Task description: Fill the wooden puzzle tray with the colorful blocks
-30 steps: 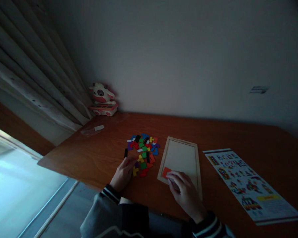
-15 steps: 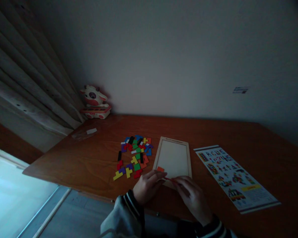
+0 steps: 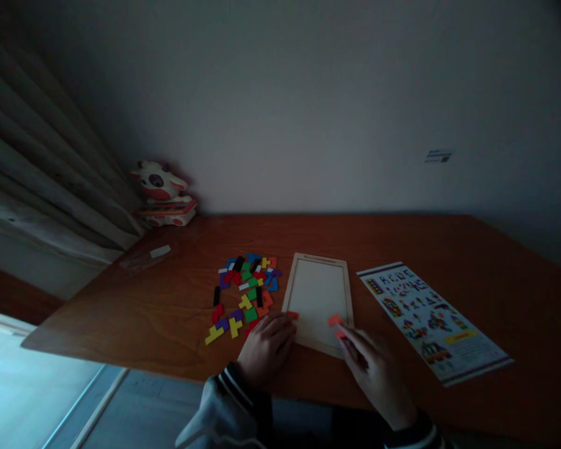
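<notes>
A shallow wooden puzzle tray (image 3: 350, 293) with a pale base lies in front of me. My right hand (image 3: 376, 369) pinches an orange puzzle piece (image 3: 335, 320) between thumb and fingers, over the tray's lower right part. At the lower left of the tray lies another orange puzzle piece (image 3: 292, 315), partly covered by the fingertips of my left hand (image 3: 267, 346). That hand rests over the tray's left edge with its fingers loosely bent, gripping nothing I can see. Left of the tray is a loose spread of coloured puzzle pieces (image 3: 251, 314).
On the right lies a printed pattern sheet (image 3: 430, 324). A cow-shaped toy (image 3: 163, 193) stands at the back left, with a clear plastic bag (image 3: 143, 262) before it. The brown table (image 3: 318, 234) meets the wall behind; a curtain (image 3: 51, 162) hangs at left.
My hands have moved apart. The right hand has drawn rightward with the orange piece, while the left has let go and settled at the tray's left edge. The whole view has shifted slightly.
</notes>
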Available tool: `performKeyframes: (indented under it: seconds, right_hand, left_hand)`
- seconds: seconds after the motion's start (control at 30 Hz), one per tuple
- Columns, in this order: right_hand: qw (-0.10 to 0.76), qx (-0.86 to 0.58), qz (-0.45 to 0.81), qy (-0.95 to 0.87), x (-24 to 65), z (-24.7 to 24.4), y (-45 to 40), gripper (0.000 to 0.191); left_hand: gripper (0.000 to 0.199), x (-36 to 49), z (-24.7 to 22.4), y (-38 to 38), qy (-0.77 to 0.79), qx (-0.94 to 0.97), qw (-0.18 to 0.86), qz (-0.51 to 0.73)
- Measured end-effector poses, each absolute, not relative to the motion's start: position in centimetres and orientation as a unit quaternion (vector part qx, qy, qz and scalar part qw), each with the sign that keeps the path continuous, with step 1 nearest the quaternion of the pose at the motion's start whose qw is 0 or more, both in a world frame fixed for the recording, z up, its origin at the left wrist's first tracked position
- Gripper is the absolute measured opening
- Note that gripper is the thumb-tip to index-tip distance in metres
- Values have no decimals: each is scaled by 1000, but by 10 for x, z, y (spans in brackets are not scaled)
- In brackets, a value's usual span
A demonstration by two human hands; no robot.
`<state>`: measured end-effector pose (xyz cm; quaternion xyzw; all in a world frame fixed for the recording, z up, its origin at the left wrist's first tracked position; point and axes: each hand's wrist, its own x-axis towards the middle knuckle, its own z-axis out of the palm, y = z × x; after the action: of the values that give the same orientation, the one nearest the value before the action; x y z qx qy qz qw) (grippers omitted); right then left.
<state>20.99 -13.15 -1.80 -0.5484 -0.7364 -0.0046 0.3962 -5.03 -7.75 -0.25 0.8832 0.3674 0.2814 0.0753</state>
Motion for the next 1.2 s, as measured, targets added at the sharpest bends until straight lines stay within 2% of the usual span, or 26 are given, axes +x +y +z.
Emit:
performKeyframes:
  seconds: [0.2,0.33,0.53,0.7,0.77,0.9,1.2]
  right_hand:
    - [331,-556,-25,-762,208,-26,-133,18]
    - [329,-567,-44,-754,207,-24,-133,18]
    - [334,-518,-26,-787,204,-20,-128,48]
    - [322,-532,-46,-782,204,-21,-128,59]
    - [325,-548,-62,-769,205,-20,-129,55]
    - [343,-564,-83,-746,205,-17,-130,36]
    - [367,-535,-60,-759,205,-23,-130,25]
  left_hand:
    - [21,-51,-2,-76,368,878,81,295]
    - [25,-53,-2,-77,366,881,90,287]
    - [23,-54,-4,-77,377,880,99,272]
    - [22,-53,-4,-77,377,880,98,273]
    - [22,-53,-4,-77,378,877,101,278]
    - [23,-53,-5,-77,380,875,107,281]
    - [21,-53,-2,-79,363,879,113,288]
